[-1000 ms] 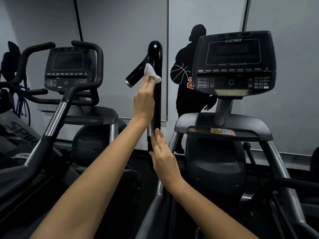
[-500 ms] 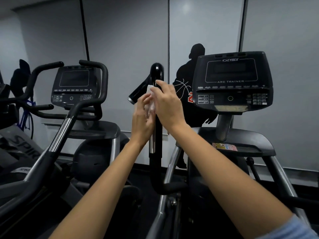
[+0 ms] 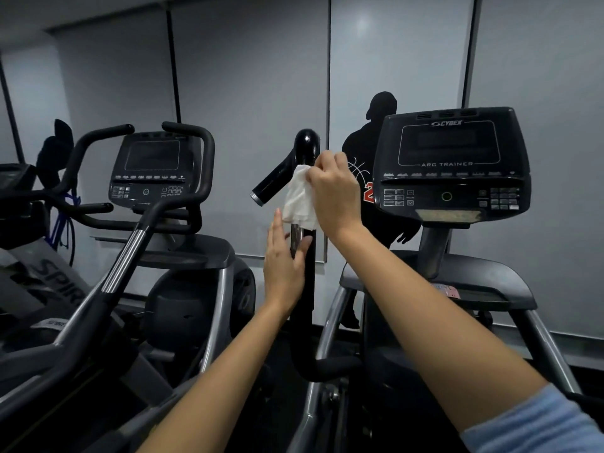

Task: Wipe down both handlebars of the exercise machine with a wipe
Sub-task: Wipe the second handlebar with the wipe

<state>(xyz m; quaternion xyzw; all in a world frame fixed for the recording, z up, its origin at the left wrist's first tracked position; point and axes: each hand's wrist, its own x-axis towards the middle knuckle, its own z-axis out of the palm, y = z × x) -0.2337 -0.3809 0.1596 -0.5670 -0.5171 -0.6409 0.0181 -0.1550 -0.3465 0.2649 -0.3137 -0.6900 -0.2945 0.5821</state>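
Note:
A black upright handlebar [image 3: 306, 148] of the exercise machine stands in the middle of the view, with a short side grip [image 3: 271, 184] branching down to the left. My right hand [image 3: 335, 191] pinches a crumpled white wipe [image 3: 299, 199] that hangs against the upper bar. Lower down, my left hand [image 3: 282, 259] rests flat against the bar beside its chrome band, fingers straight. The machine's console [image 3: 451, 165] sits to the right. Its other handlebar is out of view.
A second machine with curved black handlebars [image 3: 192, 178] and its own console [image 3: 150, 168] stands to the left. Grey wall panels with a dark player silhouette [image 3: 362, 148] are behind. Silver frame rails [image 3: 542, 348] run down on the right.
The wipe has passed from my left hand to my right hand. My left hand has dropped down the bar and opened flat against it. The wipe now hangs loose.

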